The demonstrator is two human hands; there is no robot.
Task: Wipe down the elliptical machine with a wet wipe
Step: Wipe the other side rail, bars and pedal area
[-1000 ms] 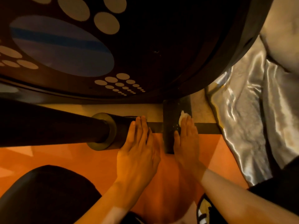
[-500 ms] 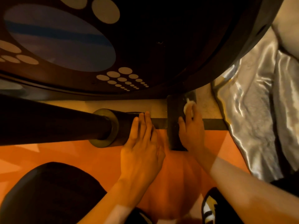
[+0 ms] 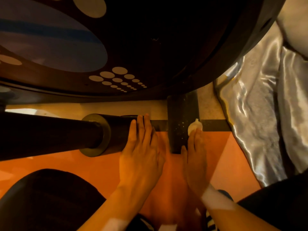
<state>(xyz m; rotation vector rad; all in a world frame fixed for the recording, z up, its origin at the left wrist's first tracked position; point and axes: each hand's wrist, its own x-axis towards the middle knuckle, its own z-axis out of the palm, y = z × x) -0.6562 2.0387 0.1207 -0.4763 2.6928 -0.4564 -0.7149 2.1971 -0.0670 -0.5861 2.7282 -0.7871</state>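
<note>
The elliptical machine's dark round housing (image 3: 150, 47) with pale dots fills the top of the head view. Below it a black base foot (image 3: 180, 117) crosses a thin bar near the floor. My right hand (image 3: 195, 150) presses a crumpled white wet wipe (image 3: 194, 126) onto the foot's right edge with flat fingers. My left hand (image 3: 141, 147) lies flat, fingers together, on the end of a thick black tube (image 3: 50, 134) that has a round collar.
An orange mat (image 3: 225, 164) lies under the machine. Shiny silver cloth (image 3: 253, 114) hangs at the right, close to the foot. My dark-clothed knee (image 3: 50, 197) is at the lower left, a shoe at the bottom.
My right hand with the wipe slid up the foot toward the housing, then came back down toward me. The left hand stayed on the tube.
</note>
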